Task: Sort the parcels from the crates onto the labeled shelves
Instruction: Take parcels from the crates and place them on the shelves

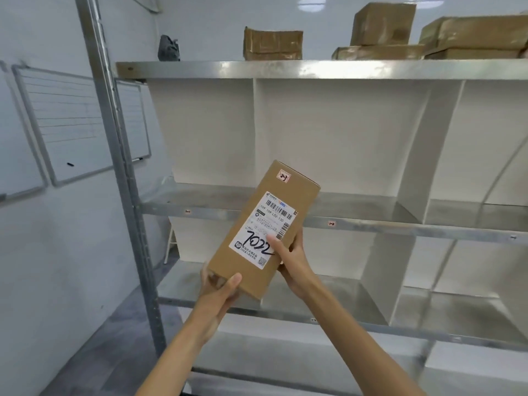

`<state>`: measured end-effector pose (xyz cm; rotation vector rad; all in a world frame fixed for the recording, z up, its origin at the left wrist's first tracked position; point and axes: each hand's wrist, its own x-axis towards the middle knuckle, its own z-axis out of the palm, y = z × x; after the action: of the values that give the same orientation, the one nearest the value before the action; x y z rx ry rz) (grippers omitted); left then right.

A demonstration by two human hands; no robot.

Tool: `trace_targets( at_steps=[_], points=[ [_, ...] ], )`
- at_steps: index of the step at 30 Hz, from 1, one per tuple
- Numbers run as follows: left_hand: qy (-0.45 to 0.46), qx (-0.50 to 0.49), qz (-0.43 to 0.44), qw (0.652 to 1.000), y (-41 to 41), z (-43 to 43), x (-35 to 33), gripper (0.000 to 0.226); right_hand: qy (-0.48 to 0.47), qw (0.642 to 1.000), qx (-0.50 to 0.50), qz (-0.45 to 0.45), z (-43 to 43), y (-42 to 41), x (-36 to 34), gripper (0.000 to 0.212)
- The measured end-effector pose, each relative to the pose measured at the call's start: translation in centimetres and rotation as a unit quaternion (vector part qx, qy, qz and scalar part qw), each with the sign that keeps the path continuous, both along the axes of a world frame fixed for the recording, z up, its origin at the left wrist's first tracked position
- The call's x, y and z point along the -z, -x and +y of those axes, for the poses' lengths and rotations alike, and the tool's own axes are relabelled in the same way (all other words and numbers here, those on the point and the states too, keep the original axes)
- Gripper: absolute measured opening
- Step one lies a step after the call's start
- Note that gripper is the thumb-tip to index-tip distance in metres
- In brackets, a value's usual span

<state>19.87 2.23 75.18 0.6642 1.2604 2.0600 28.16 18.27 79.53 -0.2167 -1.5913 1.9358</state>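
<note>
Clearly unfinished: my left grip [220, 287] and right grip [293, 260] both clasp this parcel [257, 224], not yet placed on the shelves [371, 226].

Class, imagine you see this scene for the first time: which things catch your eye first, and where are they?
The tilted brown parcel in the centre stands out first, its white label bearing a big handwritten number; the left hand grips its lower corner, the right hand its side. Behind stands a metal shelf rack with white dividers, with taped cardboard boxes on top.
</note>
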Motion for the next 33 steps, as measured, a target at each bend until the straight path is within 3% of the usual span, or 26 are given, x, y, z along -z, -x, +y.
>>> trace_targets(
  at_steps=[3, 8, 11, 15, 21, 25, 28, 33],
  points=[
    [0.062, -0.044, 0.09, 0.993, -0.1, 1.2, -0.7, 0.124, -0.077, 0.997, 0.011, -0.026, 2.7, -2.7, -0.1, 0.089],
    [0.069, 0.015, 0.219, 0.973, -1.7, 4.5, -3.1, 0.086, -0.162, 0.985, -0.017, -0.06, 5.4, -6.4, -0.6, 0.097],
    [0.037, 0.028, 0.217, 0.975, -3.5, 6.6, -3.9, 0.068, -0.199, 0.977, -0.011, -0.08, 6.3, -8.1, -0.7, 0.099],
    [0.017, -0.008, 0.211, 0.977, -5.8, 8.7, -4.0, 0.061, -0.23, 0.968, 0.006, -0.103, 7.6, -10.5, -0.9, 0.1],
    [0.033, -0.001, 0.224, 0.974, -7.7, 10.2, -3.4, 0.06, -0.244, 0.96, 0.017, -0.134, 9.2, -13.2, -0.7, 0.101],
    [0.094, -0.053, 0.285, 0.952, -8.8, 11.6, -3.4, 0.056, -0.229, 0.963, 0.05, -0.135, 9.5, -14.8, 0.2, 0.095],
    [0.134, -0.086, 0.321, 0.934, -10.0, 13.0, -3.6, 0.055, -0.221, 0.961, 0.102, -0.133, 9.6, -15.9, 1.1, 0.088],
    [0.153, -0.053, 0.358, 0.919, -12.2, 15.3, -3.1, 0.055, -0.173, 0.961, 0.178, -0.12, 9.4, -19.1, 2.6, 0.069]
  ],
)
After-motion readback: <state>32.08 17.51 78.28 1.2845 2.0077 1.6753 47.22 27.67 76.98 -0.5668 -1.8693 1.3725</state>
